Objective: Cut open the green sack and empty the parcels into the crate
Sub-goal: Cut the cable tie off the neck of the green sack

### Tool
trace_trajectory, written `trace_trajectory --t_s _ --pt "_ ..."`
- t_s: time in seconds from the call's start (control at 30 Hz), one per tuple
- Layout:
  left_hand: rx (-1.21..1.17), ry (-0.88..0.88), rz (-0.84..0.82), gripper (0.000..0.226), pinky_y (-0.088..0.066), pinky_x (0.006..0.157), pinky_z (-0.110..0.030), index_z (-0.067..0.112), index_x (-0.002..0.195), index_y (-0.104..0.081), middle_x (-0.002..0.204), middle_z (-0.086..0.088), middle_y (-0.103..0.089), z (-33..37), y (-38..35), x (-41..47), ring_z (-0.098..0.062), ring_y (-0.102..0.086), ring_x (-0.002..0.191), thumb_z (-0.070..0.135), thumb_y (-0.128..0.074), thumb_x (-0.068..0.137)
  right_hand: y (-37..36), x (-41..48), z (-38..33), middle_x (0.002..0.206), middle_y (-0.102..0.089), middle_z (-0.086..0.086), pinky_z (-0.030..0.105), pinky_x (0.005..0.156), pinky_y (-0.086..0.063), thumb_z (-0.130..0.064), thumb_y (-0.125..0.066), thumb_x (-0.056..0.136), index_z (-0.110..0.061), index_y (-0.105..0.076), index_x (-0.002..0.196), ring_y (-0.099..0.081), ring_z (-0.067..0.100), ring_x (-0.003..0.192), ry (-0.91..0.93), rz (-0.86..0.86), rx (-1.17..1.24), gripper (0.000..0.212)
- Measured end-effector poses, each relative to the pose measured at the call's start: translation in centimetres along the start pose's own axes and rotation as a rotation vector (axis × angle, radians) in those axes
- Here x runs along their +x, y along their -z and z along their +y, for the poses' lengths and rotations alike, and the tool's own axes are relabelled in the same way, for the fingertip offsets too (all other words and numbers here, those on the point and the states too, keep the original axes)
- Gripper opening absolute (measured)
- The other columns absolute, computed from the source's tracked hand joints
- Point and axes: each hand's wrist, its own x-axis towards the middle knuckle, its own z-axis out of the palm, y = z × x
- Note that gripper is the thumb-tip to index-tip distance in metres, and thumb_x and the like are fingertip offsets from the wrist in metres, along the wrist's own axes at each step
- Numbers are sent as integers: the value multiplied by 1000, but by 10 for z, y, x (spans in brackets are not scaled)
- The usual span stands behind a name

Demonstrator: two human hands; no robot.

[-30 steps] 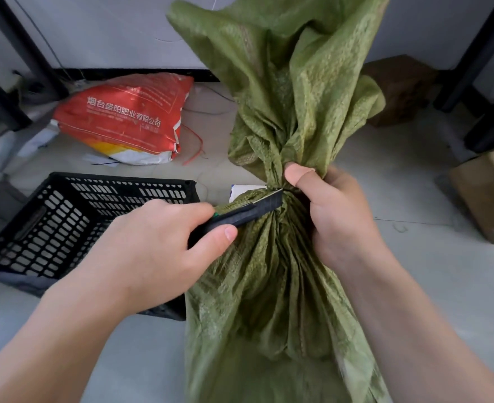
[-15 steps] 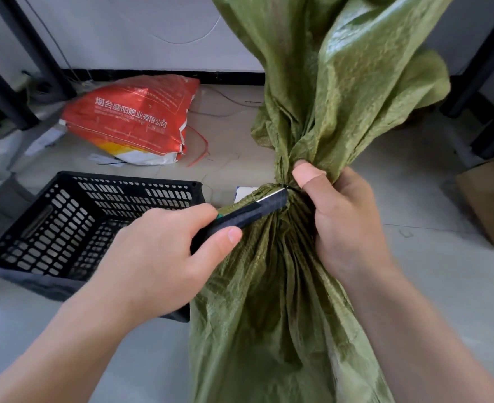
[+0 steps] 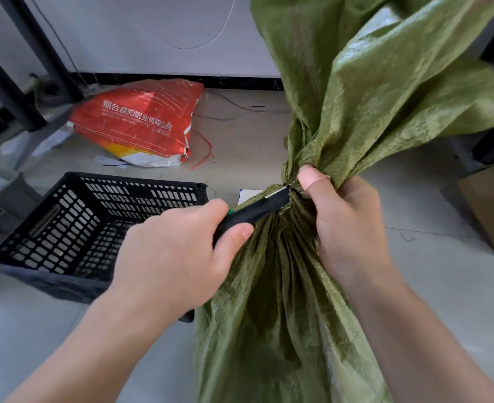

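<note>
**Sack not open yet, nothing in the crate**

Early days here. The left hand [image 3: 176, 257] grips a black cutter [image 3: 254, 212], its tip right at the cinched neck of the green sack [image 3: 269, 315]. The sack stands on the floor just beside the black crate [image 3: 74, 228]. The right hand [image 3: 347, 225] clamps the neck by the blade. No opening shows, and no parcels are out. Compared with a second ago the grips and blade spot are the same, but the sack top has swung right.

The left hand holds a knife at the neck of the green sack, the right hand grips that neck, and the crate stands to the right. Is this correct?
Not quite. In the head view the crate stands to the left of the sack; the rest is right.
</note>
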Motion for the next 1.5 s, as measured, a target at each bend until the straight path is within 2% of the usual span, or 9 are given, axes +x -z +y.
trace_trajectory --t_s 0.13,0.27,0.4,0.5,0.73,1.0,1.17,1.33,1.5 --pt "74 -32 77 43 -37 40 -26 25 69 -32 50 7 -33 0 -3 -1 -21 -48 43 62 -28 90 -2 -1 -3 69 -53 2 47 68 -51 -37 -64 84 6 -58 79 -54 18 66 33 22 -28 44" --pt "88 -51 128 41 -38 39 -27 25 70 -31 51 7 -30 2 -5 -2 -25 -49 41 60 -32 91 -2 -4 -4 70 -46 5 40 64 -44 -32 -61 88 15 -50 83 -47 19 63 33 17 -50 48" --pt "63 -43 153 40 -40 38 -27 25 71 -34 53 7 -40 6 -13 -3 -22 -49 40 59 -33 93 -6 -2 -3 75 -60 7 58 82 -56 -37 -63 80 0 -62 81 -68 35 79 -71 67 -8 37" --pt "30 -29 183 39 -40 37 -26 25 72 -34 54 6 -42 9 -20 -5 -22 -47 38 58 -34 93 -13 1 -2 78 -65 12 66 83 -53 -27 -64 79 -14 -66 74 -69 42 84 -193 105 133 14" --pt "-28 -24 245 41 -40 35 -30 20 73 -45 57 4 -48 5 -34 -6 -25 -50 41 54 -40 94 -20 1 -2 108 -69 33 62 74 -58 -9 -58 91 9 -56 121 -71 47 91 -479 63 442 35" --pt "-144 120 83 45 -49 55 -37 24 75 -37 54 6 -42 10 -31 -2 -26 -56 57 65 -26 88 -24 2 9 110 -65 39 68 76 -55 -10 -54 95 12 -50 127 -69 52 94 -517 20 580 39" --pt "-17 28 146 43 -41 38 -29 20 75 -51 59 6 -50 13 -32 -2 -29 -54 43 56 -37 93 -25 4 12 111 -66 38 64 77 -56 -11 -50 95 14 -54 126 -69 50 96 -616 -3 632 40" --pt "93 -44 133 42 -30 38 -23 19 74 -52 59 4 -52 11 -19 0 -27 -51 40 53 -41 95 -23 4 10 109 -67 37 66 77 -55 -10 -50 96 12 -56 124 -71 46 92 -561 -7 597 36" --pt "41 55 -21 46 -49 54 -34 24 73 -35 60 5 -48 15 -5 9 -25 -59 62 66 -23 89 -23 1 8 91 -62 33 78 73 -47 -6 -52 90 11 -54 109 -65 57 88 -408 94 423 25"
